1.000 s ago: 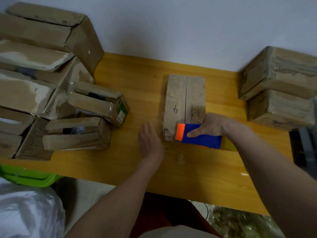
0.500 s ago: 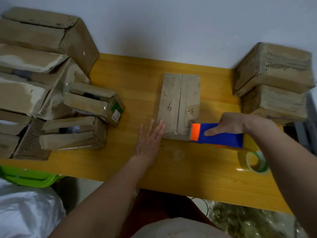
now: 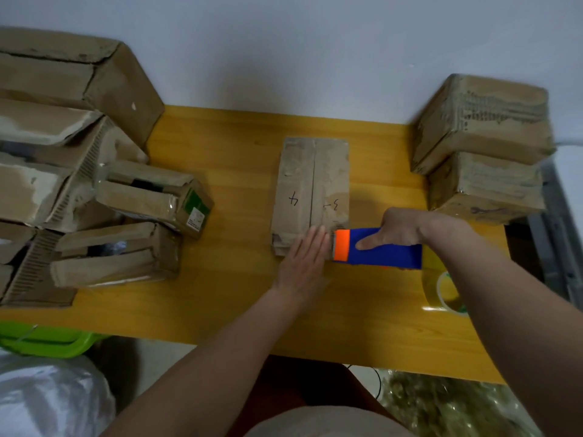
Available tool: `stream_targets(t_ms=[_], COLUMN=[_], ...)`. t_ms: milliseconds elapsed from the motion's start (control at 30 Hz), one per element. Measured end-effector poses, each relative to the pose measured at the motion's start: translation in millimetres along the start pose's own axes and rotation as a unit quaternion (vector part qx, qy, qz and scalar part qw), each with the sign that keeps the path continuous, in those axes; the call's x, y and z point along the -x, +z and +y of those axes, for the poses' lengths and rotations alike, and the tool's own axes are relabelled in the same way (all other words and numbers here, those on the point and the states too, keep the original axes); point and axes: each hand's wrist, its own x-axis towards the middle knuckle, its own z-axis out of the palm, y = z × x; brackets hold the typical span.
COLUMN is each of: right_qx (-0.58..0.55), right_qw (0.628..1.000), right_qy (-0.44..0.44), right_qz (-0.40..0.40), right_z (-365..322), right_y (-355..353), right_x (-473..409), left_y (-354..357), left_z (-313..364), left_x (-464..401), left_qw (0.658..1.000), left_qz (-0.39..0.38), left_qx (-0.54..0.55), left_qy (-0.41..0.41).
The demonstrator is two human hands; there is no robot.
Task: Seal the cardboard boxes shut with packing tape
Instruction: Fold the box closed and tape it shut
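One cardboard box point(image 3: 310, 197) is lying flat in the middle of the frame on the yellow bench point(image 3: 220, 304), flaps closed with a seam running down its length and "4" and "3" scribbled on top. Two more boxes are sitting stacked at the upper right point(image 3: 482, 146), and a messy pile of around six or seven is filling up the left side point(image 3: 63, 171), hard to count exactly since they're overlapping. A couple of the smaller ones on the left are gaping open at the flaps, something dark is showing inside but I can't tell what it is.

One tape dispenser point(image 3: 378, 247), blue with an orange tip, is being gripped by the right hand point(image 3: 397, 228), index finger stretched along its side, orange end sitting right at the near right corner of the center box. One roll of clear tape point(image 3: 441, 288) is poking out behind it at right, partly hidden by the forearm.

Left hand point(image 3: 304, 260) is lying flat, fingers straight and together, pressing on the near end of the box just beside the orange tip.

Compared with half a second back, that left hand is now up on the box end instead of on the bench beside it. A green bin point(image 3: 47, 342) is peeking out at lower left.
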Motion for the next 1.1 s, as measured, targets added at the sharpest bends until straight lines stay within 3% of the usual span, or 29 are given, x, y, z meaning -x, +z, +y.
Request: stream_targets(t_ms=[133,467,667,900,1100], right_qx=[-0.006,-0.020,-0.018,-0.013,0.158], right_qw=[1.000,1.000,1.000,1.000,0.984], right_qy=[-0.013,-0.003,0.003,0.019,0.020], right_qz=[-0.002,-0.005,0.010,-0.007,0.086], right_z=[7,82,80,65,17], right_y=[3,-8,5,3,2], right_x=[-2,17,4,7,7], left_y=[3,8,1,4,1], left_z=[-1,3,19,35,40], left_x=[-1,-4,-7,-18,-20], left_qw=[1.000,1.000,0.998,0.992,0.990], left_qz=[-0.028,-0.015,-0.051,-0.029,-0.034], left_qx=[-0.010,-0.020,-0.003,0.017,0.017], left_qy=[-0.006,-0.016,-0.044,-0.124,-0.136])
